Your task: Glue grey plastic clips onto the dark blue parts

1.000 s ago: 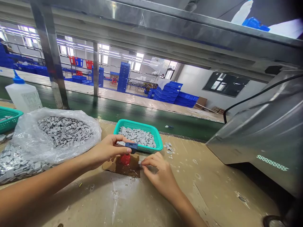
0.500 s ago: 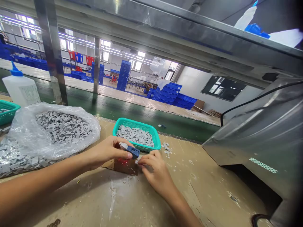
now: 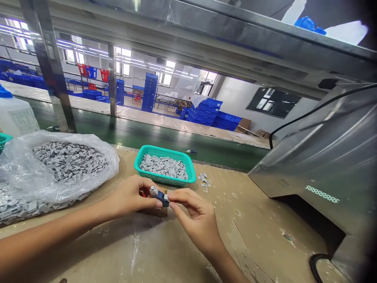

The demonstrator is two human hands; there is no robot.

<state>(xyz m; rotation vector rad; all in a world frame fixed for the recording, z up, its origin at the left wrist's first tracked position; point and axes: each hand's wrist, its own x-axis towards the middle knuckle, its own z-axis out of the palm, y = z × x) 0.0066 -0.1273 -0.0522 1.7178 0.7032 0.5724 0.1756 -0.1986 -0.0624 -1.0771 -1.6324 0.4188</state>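
Observation:
Pinched in my left hand [image 3: 134, 198] is a small dark blue part [image 3: 161, 197] with a light grey piece at its left end. My right hand [image 3: 194, 214] closes its thumb and forefinger on a small white piece [image 3: 166, 197], which touches the right end of the blue part. Both hands are just above a brown block [image 3: 156, 211] on the worktable. Behind them stands a green basket [image 3: 165, 181] holding many light grey pieces. A few loose grey pieces [image 3: 204, 179] lie to the right of the basket.
On the left, a clear plastic bag [image 3: 108, 169] holds many grey pieces, with a white bottle [image 3: 20, 116] behind it. A green conveyor belt [image 3: 147, 135] runs behind the table [image 3: 182, 259]. A metal housing [image 3: 297, 161] stands at the right.
My right hand has brought the white piece up against the blue part. The blue part has turned in my left hand. The whole view has shifted slightly.

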